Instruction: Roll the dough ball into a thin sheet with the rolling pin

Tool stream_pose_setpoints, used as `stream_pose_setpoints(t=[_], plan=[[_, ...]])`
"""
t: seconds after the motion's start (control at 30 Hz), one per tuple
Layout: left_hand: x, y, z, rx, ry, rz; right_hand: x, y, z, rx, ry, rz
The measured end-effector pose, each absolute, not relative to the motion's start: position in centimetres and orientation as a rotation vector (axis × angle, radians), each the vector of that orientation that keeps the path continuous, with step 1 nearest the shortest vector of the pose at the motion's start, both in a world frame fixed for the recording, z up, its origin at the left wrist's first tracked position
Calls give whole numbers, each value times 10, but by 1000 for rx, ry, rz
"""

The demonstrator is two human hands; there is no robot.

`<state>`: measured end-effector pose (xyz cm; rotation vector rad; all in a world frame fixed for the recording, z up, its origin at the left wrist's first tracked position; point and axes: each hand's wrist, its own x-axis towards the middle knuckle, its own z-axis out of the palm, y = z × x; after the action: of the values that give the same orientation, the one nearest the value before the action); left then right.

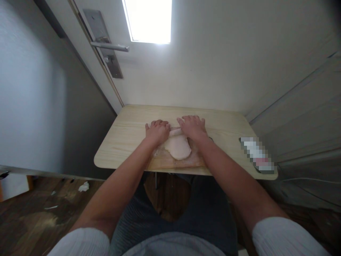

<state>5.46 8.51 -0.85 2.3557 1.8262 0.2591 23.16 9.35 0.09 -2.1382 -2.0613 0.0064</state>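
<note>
A flattened piece of pale dough (pixel 178 147) lies on a wooden board (pixel 173 164), its outline uneven. Across the dough's far edge runs a light rolling pin (pixel 175 132), of which only the middle shows between my hands. My left hand (pixel 157 131) covers the pin's left part, fingers bent over it. On its right part rests my right hand (pixel 194 126), with the fingers reaching over the far side. Both palms face down, and the pin's ends are hidden beneath them.
The board lies on a small light-wood table (pixel 119 142) against a white door (pixel 213 64) with a metal handle (pixel 112 46). A blurred phone-like object (pixel 257 155) is at the table's right edge. Crumpled white paper (pixel 84 186) is on the floor at left.
</note>
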Motion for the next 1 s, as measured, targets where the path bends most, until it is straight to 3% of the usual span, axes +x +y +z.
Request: stream_pose_setpoints(t=[0.37,0.8,1.0], plan=[[53,106,-7,2381,1847,171,227,110,1,-2182,-2095,87],[63,33,-6,2588,1810,440,247,20,-23,-2023,-1996,-169],[64,41,-6,2612,1785,410,250,13,-26,-2017,-1978,-166]])
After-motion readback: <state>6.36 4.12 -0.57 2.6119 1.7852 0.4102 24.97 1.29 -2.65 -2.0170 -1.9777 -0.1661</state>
